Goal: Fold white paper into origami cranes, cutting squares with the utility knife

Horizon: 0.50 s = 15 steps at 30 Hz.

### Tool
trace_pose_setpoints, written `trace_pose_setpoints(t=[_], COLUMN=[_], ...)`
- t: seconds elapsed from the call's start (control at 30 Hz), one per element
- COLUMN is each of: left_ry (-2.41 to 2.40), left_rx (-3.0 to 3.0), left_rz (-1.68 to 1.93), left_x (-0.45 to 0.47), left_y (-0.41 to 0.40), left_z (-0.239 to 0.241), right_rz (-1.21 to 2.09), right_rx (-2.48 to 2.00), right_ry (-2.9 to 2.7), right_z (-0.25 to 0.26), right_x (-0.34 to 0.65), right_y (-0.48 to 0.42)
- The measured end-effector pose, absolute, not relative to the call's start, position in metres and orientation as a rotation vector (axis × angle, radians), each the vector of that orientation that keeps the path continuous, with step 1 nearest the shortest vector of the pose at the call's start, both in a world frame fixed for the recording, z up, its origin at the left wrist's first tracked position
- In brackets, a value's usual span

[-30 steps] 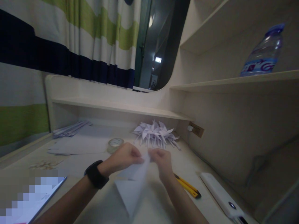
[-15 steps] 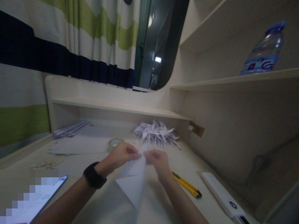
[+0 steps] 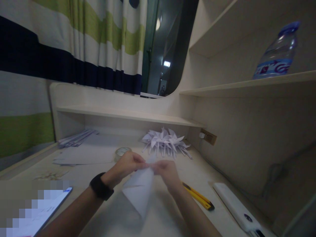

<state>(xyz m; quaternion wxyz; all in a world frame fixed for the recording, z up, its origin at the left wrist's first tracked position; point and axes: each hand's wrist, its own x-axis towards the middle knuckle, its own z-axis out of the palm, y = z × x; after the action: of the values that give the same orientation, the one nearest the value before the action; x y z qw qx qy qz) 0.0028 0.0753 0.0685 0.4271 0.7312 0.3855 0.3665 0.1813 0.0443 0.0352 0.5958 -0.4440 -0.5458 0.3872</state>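
Observation:
A folded sheet of white paper (image 3: 140,191) hangs slanted over the desk, its lower corner pointing toward me. My left hand (image 3: 130,163), with a black band on the wrist, pinches the paper's upper part between thumb and fingers. Close beside it, my right hand (image 3: 164,169) grips the same paper from the right, the fingertips of both hands nearly touching. A narrow tip of paper shows beyond the fingers. Behind the hands lies a pile of white paper pinwheels (image 3: 163,140). A roll of clear tape (image 3: 120,152) sits just past my left hand.
A yellow utility knife (image 3: 198,197) lies right of my right forearm, and a white power bank (image 3: 233,207) beyond it. Paper sheets (image 3: 86,153) and folded strips (image 3: 76,138) are at back left. A phone (image 3: 46,210) lies front left; a bottle (image 3: 276,54) stands on the shelf.
Both hands keep hold of the paper at almost the same spot. My right fingers have drawn slightly closer to the left ones, and the paper's lower corner has lifted a little.

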Motion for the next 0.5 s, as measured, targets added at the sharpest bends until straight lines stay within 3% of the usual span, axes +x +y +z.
trace_pose_setpoints(t=[0.5], left_ry=[0.981], left_rx=[1.794], left_rz=[0.994], left_x=[0.0024], left_y=[0.0711], left_z=[0.075], right_rz=[0.795], right_rx=[-1.12], right_ry=[-1.337], right_z=[0.0303], right_x=[0.1783], right_y=[0.0449])
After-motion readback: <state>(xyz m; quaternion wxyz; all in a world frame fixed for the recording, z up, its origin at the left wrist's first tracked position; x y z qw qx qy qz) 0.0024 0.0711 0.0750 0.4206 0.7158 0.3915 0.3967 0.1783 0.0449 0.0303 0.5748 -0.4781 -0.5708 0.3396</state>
